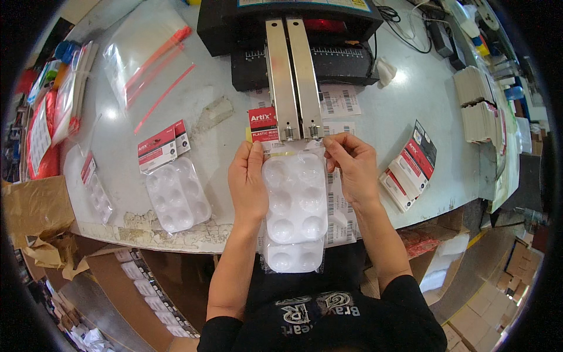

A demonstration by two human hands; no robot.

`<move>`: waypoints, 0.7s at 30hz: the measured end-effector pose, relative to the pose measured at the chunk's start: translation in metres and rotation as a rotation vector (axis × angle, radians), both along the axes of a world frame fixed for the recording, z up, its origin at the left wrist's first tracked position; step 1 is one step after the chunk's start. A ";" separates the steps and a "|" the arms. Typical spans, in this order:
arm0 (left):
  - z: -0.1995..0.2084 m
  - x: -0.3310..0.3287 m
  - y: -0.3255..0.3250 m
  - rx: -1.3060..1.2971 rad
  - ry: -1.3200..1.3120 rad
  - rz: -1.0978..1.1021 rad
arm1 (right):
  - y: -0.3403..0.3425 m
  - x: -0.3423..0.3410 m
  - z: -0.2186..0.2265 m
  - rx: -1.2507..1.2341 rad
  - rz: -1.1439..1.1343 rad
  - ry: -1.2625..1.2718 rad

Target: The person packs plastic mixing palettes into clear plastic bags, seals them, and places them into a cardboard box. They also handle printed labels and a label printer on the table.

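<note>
A white plastic paint palette point(295, 199) with round wells lies in a clear bag in front of me, with a second palette point(293, 258) showing below it. My left hand point(248, 179) is closed on the upper left edge of the bag, thumb on top. At its upper right corner, my right hand point(353, 167) pinches the bag between thumb and fingers. The bag's top edge sits at the tips of two long metal arms point(287, 82) of a black bench machine point(293, 17), apparently a stapler. A red and white header card point(262, 123) shows left of these arms.
More bagged palettes point(177, 193) with cards lie to the left. Folded header cards point(409, 170) are stacked at the right, clear bags point(149, 47) at the far left. Barcode label sheets point(340, 202) lie under my right hand. Open cardboard boxes point(129, 293) stand below the table edge.
</note>
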State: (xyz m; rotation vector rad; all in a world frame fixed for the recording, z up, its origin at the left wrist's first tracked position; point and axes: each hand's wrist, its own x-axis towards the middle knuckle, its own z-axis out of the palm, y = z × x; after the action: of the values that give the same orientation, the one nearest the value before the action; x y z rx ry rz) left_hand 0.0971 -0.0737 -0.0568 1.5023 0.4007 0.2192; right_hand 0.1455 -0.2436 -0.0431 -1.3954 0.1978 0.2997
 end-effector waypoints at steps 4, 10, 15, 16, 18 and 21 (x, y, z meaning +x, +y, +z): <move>-0.007 -0.006 0.001 0.029 0.067 0.023 | -0.008 0.006 0.005 -0.049 0.111 -0.070; 0.042 -0.030 0.096 0.523 0.433 0.332 | -0.121 0.013 0.043 -1.369 0.058 -0.416; 0.031 -0.060 0.081 0.796 0.292 0.236 | -0.183 0.009 0.006 -1.114 0.104 -0.364; 0.027 -0.067 0.061 0.775 0.196 0.033 | -0.189 0.010 0.003 -1.063 0.073 -0.301; 0.017 -0.069 0.025 0.665 0.116 -0.154 | -0.191 0.012 0.000 -1.024 0.048 -0.274; 0.019 -0.062 0.002 0.580 0.030 -0.159 | -0.187 0.017 0.012 -1.058 0.058 -0.282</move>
State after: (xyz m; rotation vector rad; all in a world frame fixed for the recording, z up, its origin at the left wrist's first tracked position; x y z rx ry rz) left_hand 0.0347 -0.0715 -0.0380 2.0997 0.2474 0.1957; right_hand 0.1620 -0.4303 -0.0311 -2.4716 0.0729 0.0178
